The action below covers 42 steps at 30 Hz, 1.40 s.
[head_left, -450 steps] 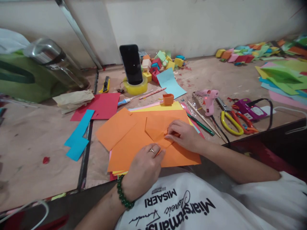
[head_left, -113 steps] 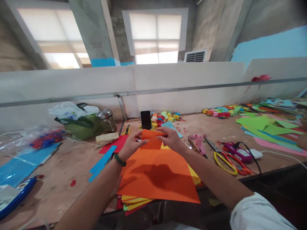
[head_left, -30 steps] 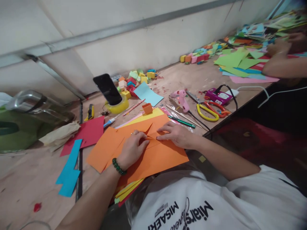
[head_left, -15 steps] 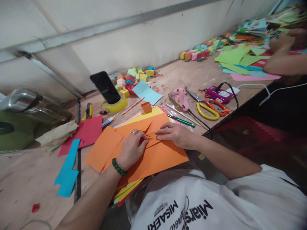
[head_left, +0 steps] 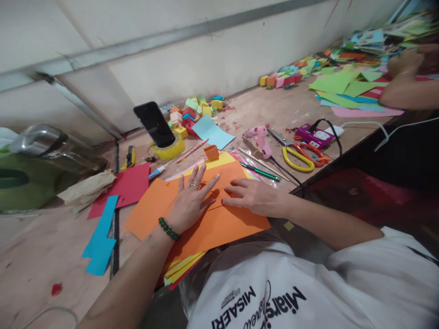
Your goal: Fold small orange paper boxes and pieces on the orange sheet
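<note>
Orange paper sheets [head_left: 219, 233] lie in a stack at the table's front edge, over yellow and red sheets. My left hand [head_left: 192, 196], with a ring and a green bead bracelet, rests spread on the orange paper, fingers stretched out. Beside it my right hand [head_left: 250, 194] lies on the same paper, its fingers extended and slightly bent. Between and under the hands is a smaller orange piece, mostly hidden by the fingers. Just beyond the left fingertips stands a small folded orange paper box [head_left: 211, 152].
Behind the paper are a phone [head_left: 155, 123] on a yellow tape roll [head_left: 168, 147], paper cubes [head_left: 197, 109] and a light blue sheet [head_left: 213, 131]. To the right lie a pink glue gun [head_left: 259, 139], scissors [head_left: 297, 157] and a purple power socket [head_left: 313, 135]. Another person's hand [head_left: 404, 64] is far right.
My left hand has opened from a closed pinch and spread flat on the orange paper, its fingers reaching further forward. My right hand has barely moved.
</note>
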Tool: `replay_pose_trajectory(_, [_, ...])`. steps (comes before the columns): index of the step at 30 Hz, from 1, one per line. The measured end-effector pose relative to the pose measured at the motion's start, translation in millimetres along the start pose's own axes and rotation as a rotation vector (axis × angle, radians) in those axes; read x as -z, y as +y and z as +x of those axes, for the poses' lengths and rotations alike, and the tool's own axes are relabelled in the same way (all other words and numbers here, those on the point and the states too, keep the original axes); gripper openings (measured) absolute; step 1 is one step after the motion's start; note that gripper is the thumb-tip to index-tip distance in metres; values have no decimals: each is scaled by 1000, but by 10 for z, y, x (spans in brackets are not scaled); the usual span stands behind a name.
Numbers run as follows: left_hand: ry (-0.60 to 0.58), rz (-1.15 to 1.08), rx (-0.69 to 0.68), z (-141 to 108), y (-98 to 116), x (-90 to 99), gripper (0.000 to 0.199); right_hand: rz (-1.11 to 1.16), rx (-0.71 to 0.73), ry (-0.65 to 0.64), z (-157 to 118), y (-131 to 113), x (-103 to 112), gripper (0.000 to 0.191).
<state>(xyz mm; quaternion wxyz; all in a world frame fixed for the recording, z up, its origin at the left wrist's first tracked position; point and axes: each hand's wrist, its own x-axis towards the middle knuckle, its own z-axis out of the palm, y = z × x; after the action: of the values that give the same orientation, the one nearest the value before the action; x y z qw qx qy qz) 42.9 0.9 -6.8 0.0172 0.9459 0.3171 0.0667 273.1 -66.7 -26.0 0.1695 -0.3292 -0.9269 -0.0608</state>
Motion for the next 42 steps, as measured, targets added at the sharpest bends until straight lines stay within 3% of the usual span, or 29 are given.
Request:
replay_pose_trajectory(12, [-124, -147, 87, 23, -45, 0, 62, -99, 103, -88, -97, 30, 134, 39])
replay_pose_trajectory(16, [-136, -179, 91, 26, -68, -13, 65, -57, 121, -78, 20, -15, 196, 29])
replay_pose_trajectory(20, [-144, -173, 91, 31, -60, -1, 65, -68, 163, -153, 191, -63, 208, 31])
replay_pose_trajectory(26, [-141, -185, 86, 36, -62, -14, 61, -88, 250, -143, 422, -107, 97, 24])
replay_pose_trajectory(30, [-149, -193, 89, 36, -51, -15, 63, -91, 260, -164, 345, -72, 21, 20])
replay_pose_trajectory(33, [-173, -198, 87, 34, -32, 20, 65, -62, 229, -208, 240, -53, 101, 16])
replay_pose_trajectory(37, [-131, -194, 47, 22, -25, 38, 63, -25, 198, -193, 264, -119, 215, 15])
replay_pose_trajectory(42, [-53, -90, -41, -22, 12, 39, 52, -51, 160, -142, 313, -200, 63, 23])
